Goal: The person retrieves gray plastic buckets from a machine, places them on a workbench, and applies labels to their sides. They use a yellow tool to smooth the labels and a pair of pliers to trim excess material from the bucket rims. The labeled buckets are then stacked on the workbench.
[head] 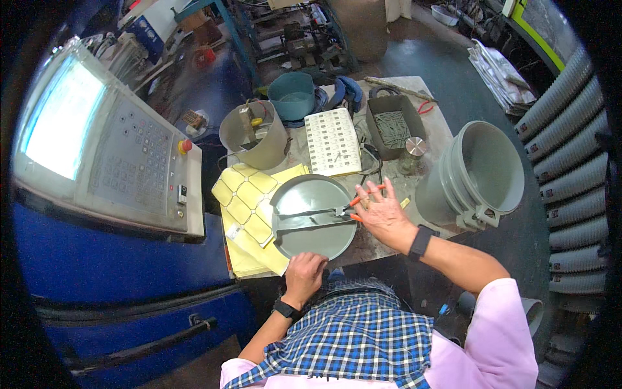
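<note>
Before me a round grey plastic part, like a shallow lid with a rib across its middle, lies partly over yellow sheets. My left hand is curled at its near rim, fingertips closed on the edge. In my right hand are pliers with red-orange handles, one handle passing between the fingers. Their jaws point left over the part's right side, at the end of the rib. The right fingers are spread rather than clenched, and the palm hides some of the handles.
A grey bucket stands at the table's right. Behind are a box of screws or nails, a metal-topped jar, a label sheet and a cut-down plastic tub. A machine control panel rises at left; corrugated grey pipes are stacked right.
</note>
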Demonstrator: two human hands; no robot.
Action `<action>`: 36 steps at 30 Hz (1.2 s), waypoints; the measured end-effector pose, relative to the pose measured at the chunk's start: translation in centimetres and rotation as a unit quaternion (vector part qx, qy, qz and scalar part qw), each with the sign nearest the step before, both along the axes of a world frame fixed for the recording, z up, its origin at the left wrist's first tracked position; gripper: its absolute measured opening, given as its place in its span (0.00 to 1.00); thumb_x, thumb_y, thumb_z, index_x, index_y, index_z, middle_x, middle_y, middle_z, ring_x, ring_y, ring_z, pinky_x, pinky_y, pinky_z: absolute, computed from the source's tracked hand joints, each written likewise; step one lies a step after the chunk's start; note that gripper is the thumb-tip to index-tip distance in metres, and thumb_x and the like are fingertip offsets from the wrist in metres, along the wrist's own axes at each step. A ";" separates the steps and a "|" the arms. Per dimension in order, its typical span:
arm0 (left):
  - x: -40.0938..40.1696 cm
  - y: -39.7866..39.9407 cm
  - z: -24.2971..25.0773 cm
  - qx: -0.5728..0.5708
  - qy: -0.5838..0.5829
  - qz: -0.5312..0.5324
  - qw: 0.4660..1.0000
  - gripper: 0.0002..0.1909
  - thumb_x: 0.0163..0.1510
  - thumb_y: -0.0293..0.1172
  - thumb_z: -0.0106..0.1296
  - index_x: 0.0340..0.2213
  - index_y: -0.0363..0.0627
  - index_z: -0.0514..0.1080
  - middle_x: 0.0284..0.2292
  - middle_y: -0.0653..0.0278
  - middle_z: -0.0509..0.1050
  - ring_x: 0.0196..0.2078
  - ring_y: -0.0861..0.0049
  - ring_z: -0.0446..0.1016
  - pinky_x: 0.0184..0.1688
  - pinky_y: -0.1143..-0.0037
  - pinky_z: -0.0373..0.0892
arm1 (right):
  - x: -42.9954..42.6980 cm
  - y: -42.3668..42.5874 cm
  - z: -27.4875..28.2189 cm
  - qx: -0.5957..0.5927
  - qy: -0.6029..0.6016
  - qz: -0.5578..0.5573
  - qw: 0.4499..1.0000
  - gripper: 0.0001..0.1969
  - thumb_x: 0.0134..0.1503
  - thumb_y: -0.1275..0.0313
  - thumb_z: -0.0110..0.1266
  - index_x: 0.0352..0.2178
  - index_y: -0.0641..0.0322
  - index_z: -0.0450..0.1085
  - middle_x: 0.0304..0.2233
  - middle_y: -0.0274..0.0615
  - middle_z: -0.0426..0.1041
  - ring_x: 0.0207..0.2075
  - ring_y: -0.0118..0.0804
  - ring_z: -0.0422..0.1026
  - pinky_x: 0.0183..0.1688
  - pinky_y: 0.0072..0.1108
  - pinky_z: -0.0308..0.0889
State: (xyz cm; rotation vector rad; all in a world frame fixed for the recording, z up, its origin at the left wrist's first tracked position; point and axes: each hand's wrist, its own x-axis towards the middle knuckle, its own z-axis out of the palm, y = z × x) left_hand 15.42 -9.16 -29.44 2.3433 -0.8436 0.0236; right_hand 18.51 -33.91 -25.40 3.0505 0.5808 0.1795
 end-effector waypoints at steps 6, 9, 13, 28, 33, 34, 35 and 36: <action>-0.2 -0.1 -0.2 -0.001 -0.004 0.015 1.000 0.05 0.43 0.25 0.53 0.26 0.47 0.71 0.23 0.65 0.69 0.29 0.67 0.68 0.31 0.70 0.61 | 1.6 3.4 -1.1 -0.234 -0.010 0.081 0.969 0.24 0.56 0.62 0.39 0.47 0.71 0.65 0.56 0.55 0.57 0.55 0.55 0.57 0.57 0.55 0.43; -0.1 -0.2 -0.2 -0.002 -0.008 0.019 1.000 0.05 0.42 0.25 0.52 0.25 0.48 0.71 0.23 0.65 0.68 0.29 0.67 0.68 0.31 0.70 0.60 | 1.4 4.8 -1.5 -0.299 -0.010 0.080 0.951 0.25 0.55 0.63 0.38 0.47 0.74 0.64 0.56 0.58 0.56 0.55 0.58 0.57 0.57 0.54 0.43; 0.0 -0.1 -0.2 0.009 -0.011 0.010 1.000 0.05 0.42 0.25 0.52 0.25 0.49 0.70 0.23 0.65 0.67 0.29 0.67 0.68 0.31 0.70 0.60 | 1.6 6.1 -1.2 -0.323 0.045 0.046 0.944 0.25 0.55 0.64 0.36 0.48 0.75 0.63 0.56 0.60 0.56 0.55 0.62 0.57 0.57 0.55 0.44; 8.7 -0.5 0.7 -0.042 -0.014 0.167 0.985 0.10 0.45 0.24 0.52 0.33 0.41 0.68 0.29 0.58 0.70 0.34 0.61 0.68 0.36 0.68 0.65 | 3.6 6.8 -0.6 -0.346 0.028 0.109 0.931 0.24 0.58 0.60 0.35 0.43 0.72 0.68 0.48 0.59 0.62 0.51 0.60 0.59 0.53 0.62 0.45; 8.2 0.3 -0.7 0.026 -0.004 0.152 0.988 0.09 0.44 0.22 0.50 0.31 0.45 0.68 0.30 0.59 0.69 0.35 0.64 0.67 0.36 0.68 0.60 | 3.6 7.2 -0.9 -0.342 -0.010 0.125 0.931 0.24 0.57 0.62 0.36 0.44 0.74 0.67 0.47 0.60 0.62 0.49 0.61 0.60 0.53 0.61 0.46; 8.1 0.3 -0.9 0.015 -0.012 0.155 0.988 0.10 0.44 0.23 0.50 0.32 0.47 0.69 0.30 0.62 0.69 0.35 0.66 0.67 0.37 0.69 0.59 | 3.7 7.3 -0.9 -0.345 0.006 0.125 0.930 0.23 0.57 0.63 0.37 0.43 0.74 0.67 0.47 0.60 0.62 0.49 0.62 0.60 0.53 0.61 0.45; 8.1 0.3 -1.0 0.007 -0.015 0.153 0.988 0.10 0.44 0.23 0.51 0.32 0.46 0.69 0.30 0.62 0.70 0.35 0.65 0.67 0.36 0.69 0.59 | 3.8 7.4 -1.1 -0.351 0.012 0.125 0.928 0.23 0.57 0.63 0.37 0.43 0.74 0.67 0.46 0.60 0.63 0.49 0.62 0.60 0.53 0.61 0.45; 8.1 0.2 -1.0 -0.004 -0.020 0.150 0.989 0.10 0.44 0.22 0.51 0.32 0.46 0.68 0.30 0.63 0.70 0.35 0.65 0.67 0.35 0.69 0.59 | 3.8 7.4 -1.2 -0.353 -0.013 0.120 0.928 0.21 0.56 0.64 0.38 0.40 0.72 0.69 0.42 0.58 0.64 0.44 0.59 0.63 0.50 0.60 0.51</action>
